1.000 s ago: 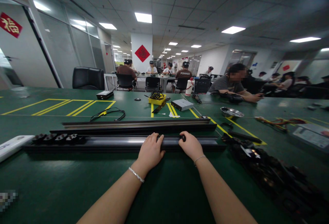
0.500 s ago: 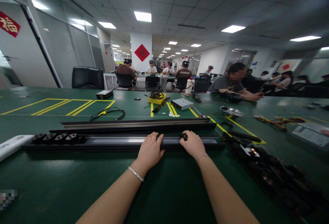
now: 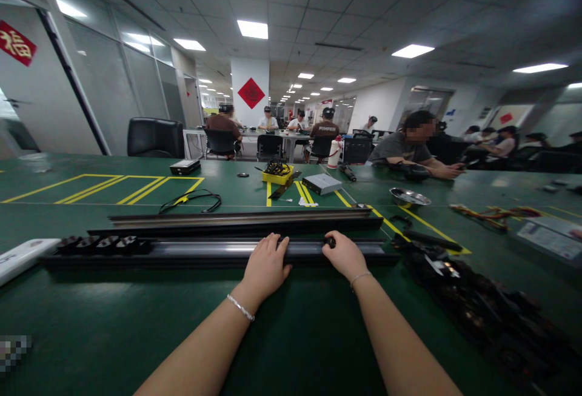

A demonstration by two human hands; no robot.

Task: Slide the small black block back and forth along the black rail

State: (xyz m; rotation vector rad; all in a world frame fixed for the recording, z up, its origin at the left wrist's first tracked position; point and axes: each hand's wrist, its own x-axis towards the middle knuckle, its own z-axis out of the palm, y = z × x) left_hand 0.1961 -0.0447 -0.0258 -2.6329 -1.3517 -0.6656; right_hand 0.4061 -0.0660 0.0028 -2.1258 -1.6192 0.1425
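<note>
A long black rail point(image 3: 200, 250) with a shiny grey inner strip lies crosswise on the green table. My left hand point(image 3: 267, 267) grips it right of its middle, fingers over the far side and thumb on the near side. Farther right, my right hand point(image 3: 346, 256) is closed round a small black part point(image 3: 331, 242) at the rail; most of this part is hidden by the fingers. Several black blocks point(image 3: 109, 243) sit in a row on the rail's left end. Just behind lies a second long rail point(image 3: 240, 221), which neither hand touches.
Tangled black parts point(image 3: 477, 305) lie to the right, a white device point(image 3: 25, 258) to the left. Behind the rails are a black cable point(image 3: 195, 201), a yellow box point(image 3: 277, 174), a grey metal box point(image 3: 322, 184) and a metal bowl point(image 3: 410, 197). A person point(image 3: 409, 147) leans on the table's far side.
My right hand has slid slightly to the right along the rail with the small black part. My left hand keeps its place.
</note>
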